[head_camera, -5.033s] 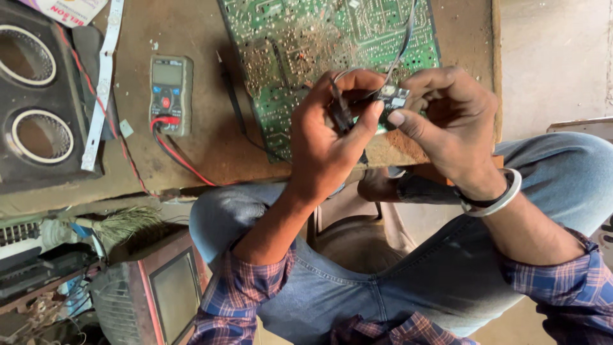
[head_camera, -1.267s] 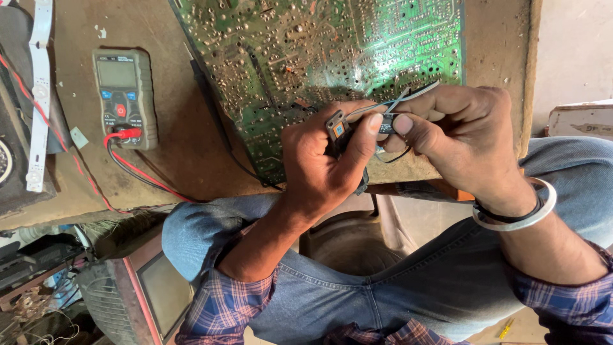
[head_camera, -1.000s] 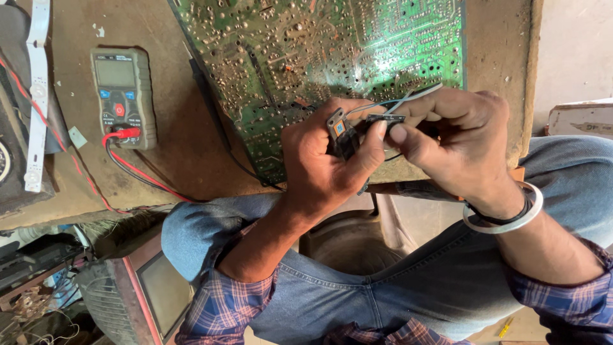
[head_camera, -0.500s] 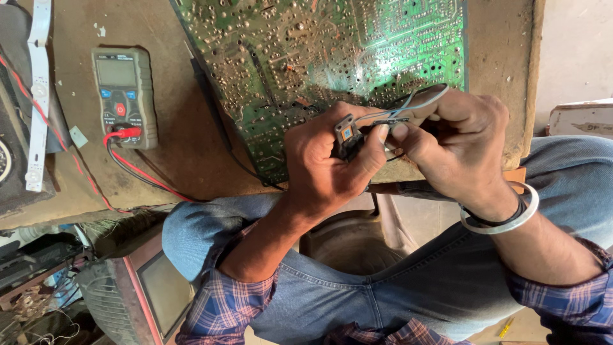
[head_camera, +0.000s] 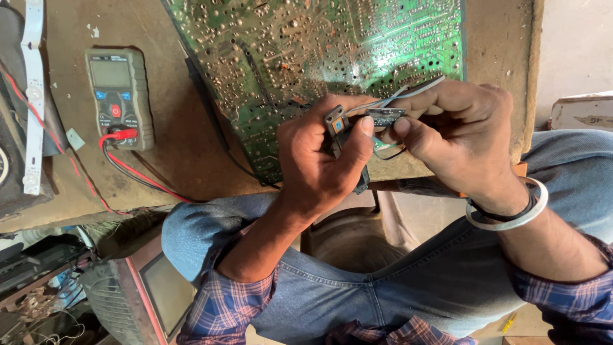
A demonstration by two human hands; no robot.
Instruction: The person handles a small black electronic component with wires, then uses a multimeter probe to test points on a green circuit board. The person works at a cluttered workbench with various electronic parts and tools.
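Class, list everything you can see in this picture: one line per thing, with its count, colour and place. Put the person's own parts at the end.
Large green circuit board: one, green, solder side up, top centre of the bench.
Handheld grey-green multimeter: one, on the bench, upper left.
Red and black test leads: one pair, running from the multimeter over the bench edge.
White LED strip: one, white, far left of the bench.
Worn brown wooden bench: one, brown, top half of the view.
Small dark wired component: one, dark, pinched between both hands.
Thin grey wires: a few, grey, over the right hand's fingers.
Silver metal bangle: one, right wrist.
Left hand: holds the component.
Right hand: holds the component's wired end.
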